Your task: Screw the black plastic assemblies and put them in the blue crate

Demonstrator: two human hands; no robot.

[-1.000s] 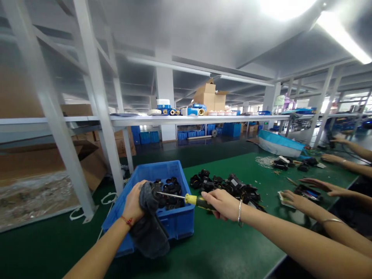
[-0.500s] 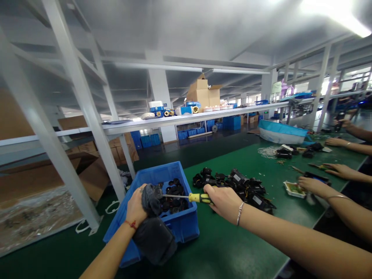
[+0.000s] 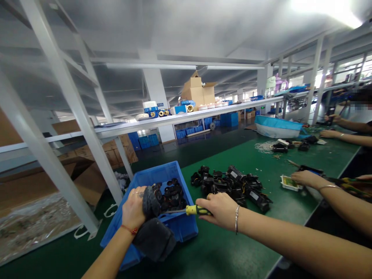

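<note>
The right hand (image 3: 220, 209) is clamping its fingers round the yellow-and-black handle of a screwdriver (image 3: 192, 210), whose shaft is pointing toward nine o'clock over the near rim of the blue bin (image 3: 181, 229). The left hand (image 3: 134, 208) is bunching a dark cloth (image 3: 155, 241) at the shaft's far end; the folds are hiding the tip and whatever the fingers may be pressing inside. The hands are staying apart, with the tool spanning them. The screwdriver is probably feeling light and stiff, best held by its thick handle; the cloth is hanging limp and soft, wanting a full-fist bunch. Small black parts (image 3: 173, 193) are lying at one o'clock from the cloth, looking hard, perhaps slippery.
</note>
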